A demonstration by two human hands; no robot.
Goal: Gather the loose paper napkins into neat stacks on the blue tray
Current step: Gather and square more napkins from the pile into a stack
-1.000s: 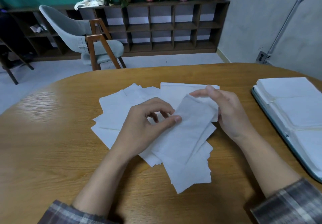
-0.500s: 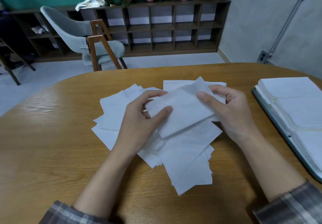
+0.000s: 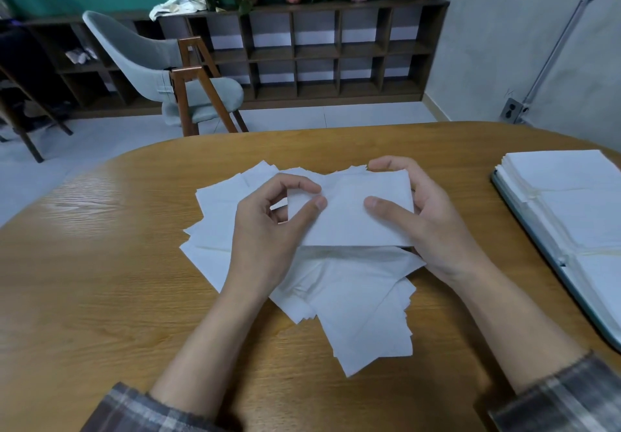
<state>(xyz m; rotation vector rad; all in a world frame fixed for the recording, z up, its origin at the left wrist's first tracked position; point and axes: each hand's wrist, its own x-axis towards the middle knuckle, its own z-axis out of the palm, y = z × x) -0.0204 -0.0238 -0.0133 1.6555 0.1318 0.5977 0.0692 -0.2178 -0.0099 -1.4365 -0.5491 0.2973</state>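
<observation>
A loose pile of white paper napkins (image 3: 363,300) lies spread on the wooden table (image 3: 100,280) in front of me. Above the pile I hold one folded napkin (image 3: 346,216) level between both hands. My left hand (image 3: 268,230) pinches its left end with thumb and fingers. My right hand (image 3: 420,216) grips its right end, thumb on top, fingers wrapped behind. The blue tray (image 3: 551,260) sits at the table's right edge, carrying neat stacks of napkins (image 3: 568,189).
A grey chair with wooden legs (image 3: 168,71) stands beyond the table's far edge. A dark cubby shelf (image 3: 336,51) with potted plants runs along the back wall. Bare table surface lies to the left of the pile and between pile and tray.
The napkin that hung slanted from my hands has been lifted and turned level, folded shorter, and both hands have moved up and apart to its two ends.
</observation>
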